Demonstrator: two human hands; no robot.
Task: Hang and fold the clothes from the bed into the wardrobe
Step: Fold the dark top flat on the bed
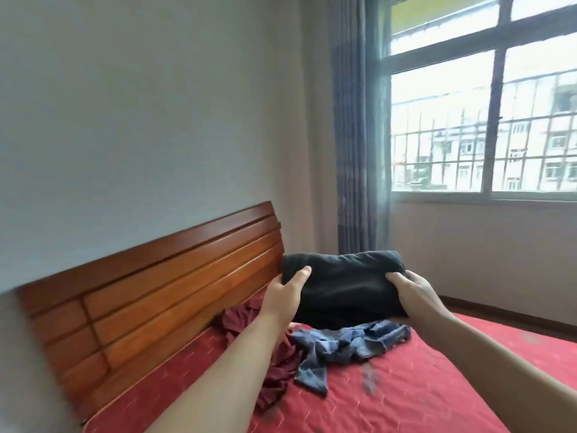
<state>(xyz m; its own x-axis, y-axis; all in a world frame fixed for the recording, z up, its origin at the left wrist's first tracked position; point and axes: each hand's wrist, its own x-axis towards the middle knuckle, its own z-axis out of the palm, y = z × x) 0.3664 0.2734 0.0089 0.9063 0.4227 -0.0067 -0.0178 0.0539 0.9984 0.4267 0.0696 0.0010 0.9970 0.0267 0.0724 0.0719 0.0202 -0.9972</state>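
A folded black garment [343,282] is held up in the air above the bed [421,385], which has a red cover. My left hand [285,295] grips its left end, thumb on top. My right hand [412,292] grips its right end. Under it, on the red cover, lie a crumpled blue-grey garment [343,345] and a dark red garment [246,320], partly hidden by my left forearm. The wardrobe is not in view.
A wooden headboard [162,289] stands against the white wall on the left. A grey-blue curtain [356,135] hangs in the corner beside a barred window [487,120]. A strip of dark floor [505,314] runs along the far side of the bed.
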